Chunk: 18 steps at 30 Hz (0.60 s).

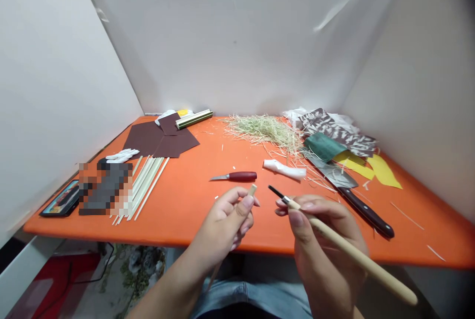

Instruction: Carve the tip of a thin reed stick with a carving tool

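My left hand [228, 222] pinches a thin pale bamboo strip [253, 189] between thumb and fingers. Its short squared end sticks up above the thumb, and its lower length passes down behind the wrist. Wrapped around a wood carving chisel [359, 254] is my right hand [326, 240]; the long wooden handle slants down to the right. The chisel's dark blade points left toward the strip's end, with a small space between them. Just beyond both hands, a small carving knife [237, 176] with a red handle lies flat, its blade to the left.
Several bamboo strips [148, 180] lie at the left by a phone [61, 199]. Behind them are brown sandpaper sheets [163, 138]. Shavings [265, 128] are heaped at the back. A cleaver [361, 207], a white roll [285, 168] and yellow paper [384, 170] lie rightward on the orange table [178, 200].
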Each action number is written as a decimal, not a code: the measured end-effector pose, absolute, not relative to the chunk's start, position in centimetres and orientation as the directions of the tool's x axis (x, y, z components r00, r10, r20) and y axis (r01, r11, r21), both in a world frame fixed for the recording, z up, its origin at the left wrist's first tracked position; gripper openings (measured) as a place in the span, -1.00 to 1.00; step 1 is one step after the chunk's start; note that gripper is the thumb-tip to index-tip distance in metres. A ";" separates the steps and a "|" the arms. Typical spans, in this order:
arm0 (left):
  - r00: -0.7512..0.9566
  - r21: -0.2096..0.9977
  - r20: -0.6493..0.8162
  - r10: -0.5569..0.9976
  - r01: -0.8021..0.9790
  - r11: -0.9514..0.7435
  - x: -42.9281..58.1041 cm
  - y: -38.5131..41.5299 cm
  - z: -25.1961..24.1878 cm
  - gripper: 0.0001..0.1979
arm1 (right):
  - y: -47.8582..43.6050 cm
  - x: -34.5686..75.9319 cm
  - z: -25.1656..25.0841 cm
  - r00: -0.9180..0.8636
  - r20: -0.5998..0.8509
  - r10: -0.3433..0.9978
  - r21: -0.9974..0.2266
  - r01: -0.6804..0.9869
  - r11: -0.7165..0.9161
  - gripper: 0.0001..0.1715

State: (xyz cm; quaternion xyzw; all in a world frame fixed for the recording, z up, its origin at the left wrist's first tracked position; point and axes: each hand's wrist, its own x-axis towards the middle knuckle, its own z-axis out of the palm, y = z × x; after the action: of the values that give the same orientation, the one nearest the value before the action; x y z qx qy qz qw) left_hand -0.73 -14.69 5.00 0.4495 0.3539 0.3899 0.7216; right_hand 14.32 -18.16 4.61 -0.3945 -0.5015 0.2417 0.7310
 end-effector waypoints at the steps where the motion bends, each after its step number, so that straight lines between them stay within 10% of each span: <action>1: 0.430 0.935 -0.153 0.890 -0.229 0.272 -0.8 -14.7 5.0 -0.63 | -18.3 14.5 4.5 0.376 0.550 0.746 -0.821 0.080 0.565 -0.83; 8: 0.375 0.963 -0.111 0.920 -0.187 0.192 -0.9 -15.4 5.4 -0.59 | -18.5 15.2 4.0 0.192 0.771 0.607 -0.634 0.324 0.702 -0.73; 18: 0.527 0.834 -0.311 0.791 -0.247 0.493 -1.4 -16.1 5.8 -0.51 | -19.0 13.7 3.9 -0.017 0.868 0.497 -0.424 0.496 0.758 -0.68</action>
State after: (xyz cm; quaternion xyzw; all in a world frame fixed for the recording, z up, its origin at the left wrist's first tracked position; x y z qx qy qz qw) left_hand -1.35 -16.05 5.76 0.3805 0.3574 0.3296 0.7867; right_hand 13.67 -19.02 3.89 -0.3480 -0.7132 0.0004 0.6085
